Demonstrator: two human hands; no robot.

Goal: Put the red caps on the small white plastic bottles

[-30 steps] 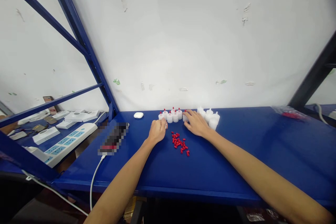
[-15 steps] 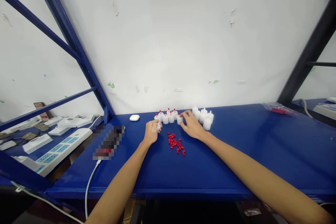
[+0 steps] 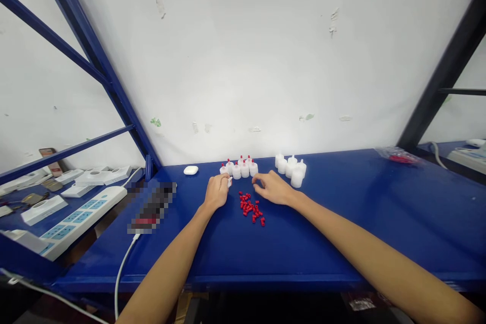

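Since earlier, the right hand (image 3: 275,188) has come off the capped bottles (image 3: 245,169). Leftmost, the left hand (image 3: 217,191) closes around a white bottle (image 3: 230,182), mostly hidden, axis unclear. Translucent capped bottles stand upright, tips up; red caps (image 3: 249,208) lie nearer. Right-hand fingers part slightly, seemingly empty; right, uncapped bottles (image 3: 291,166) stand upright.

The bottles (image 3: 296,179) look cloudy plastic, the caps (image 3: 249,207) glossy plastic, the tabletop (image 3: 261,253) smooth and shiny.

Workshop, blue bench (image 3: 266,258), metal frame (image 3: 80,25)
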